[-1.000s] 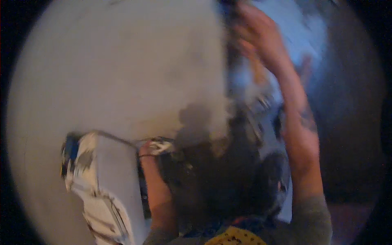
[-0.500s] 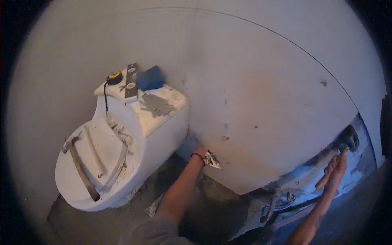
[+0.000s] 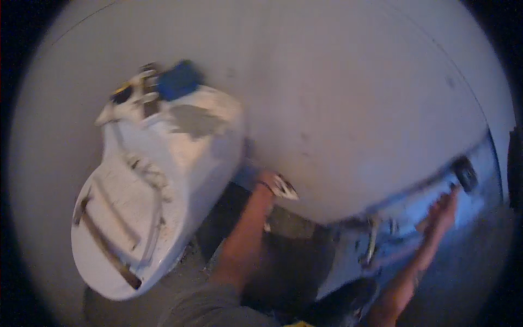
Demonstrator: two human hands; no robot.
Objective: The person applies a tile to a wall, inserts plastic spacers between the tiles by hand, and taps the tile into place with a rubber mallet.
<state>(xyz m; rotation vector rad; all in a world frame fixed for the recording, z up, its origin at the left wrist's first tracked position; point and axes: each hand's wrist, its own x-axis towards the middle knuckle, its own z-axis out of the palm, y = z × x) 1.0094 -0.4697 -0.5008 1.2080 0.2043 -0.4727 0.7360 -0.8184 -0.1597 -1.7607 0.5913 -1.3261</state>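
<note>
My left hand [image 3: 267, 179] is closed around a small pointed trowel [image 3: 286, 188], its blade smeared with pale material. It is low against the pale wall panel [image 3: 354, 109], near the panel's bottom edge. Farther right, my right hand [image 3: 440, 213] grips a mallet [image 3: 464, 173] with a dark, blocky head and a wooden handle. The mallet head is near the panel's lower right edge, over a pale, dirty ledge [image 3: 403, 210]; motion blur hides whether it touches anything.
To the left stands a white toilet [image 3: 210, 174]. A hammer [image 3: 109, 250] and a thin stick [image 3: 115, 212] lie on its lid. On the tank are a blue sponge [image 3: 180, 80], a short spirit level [image 3: 150, 95], a tape measure [image 3: 122, 92] and a grey smear [image 3: 196, 121].
The view has shifted and blurred, with the toilet's tank appearing higher and farther left. Both hands keep hold of their tools; the mallet head appears slightly higher in the picture.
</note>
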